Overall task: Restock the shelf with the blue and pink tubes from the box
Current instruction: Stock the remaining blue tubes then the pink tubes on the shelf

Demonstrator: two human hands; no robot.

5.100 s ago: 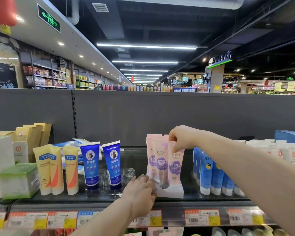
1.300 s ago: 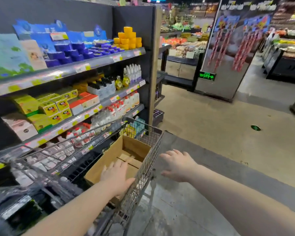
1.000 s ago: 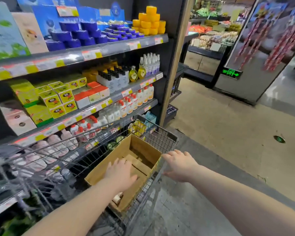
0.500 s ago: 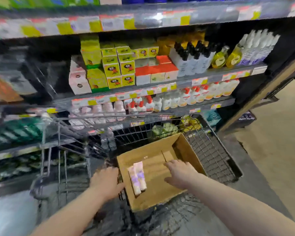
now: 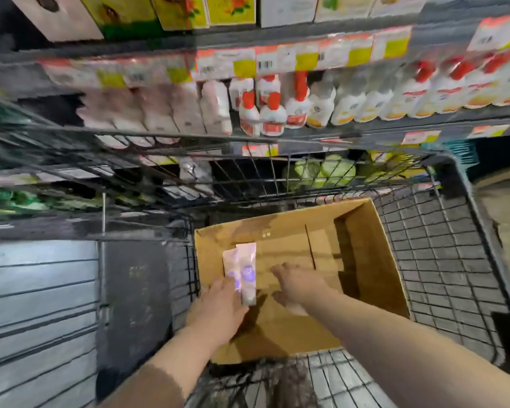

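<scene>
An open cardboard box (image 5: 292,231) sits in a wire cart (image 5: 442,275). Two pink tubes (image 5: 246,269) lie side by side on its floor, near the wall at nine o'clock, caps pointing to six o'clock. The left hand (image 5: 218,310) lies over the lower end of the left tube; whether its fingers grip it cannot be told. The right hand (image 5: 299,284) is at the box's middle, fingers spread and loose, holding nothing. At twelve o'clock beyond the cart, a shelf (image 5: 277,63) carries white bottles with red caps (image 5: 273,113).
</scene>
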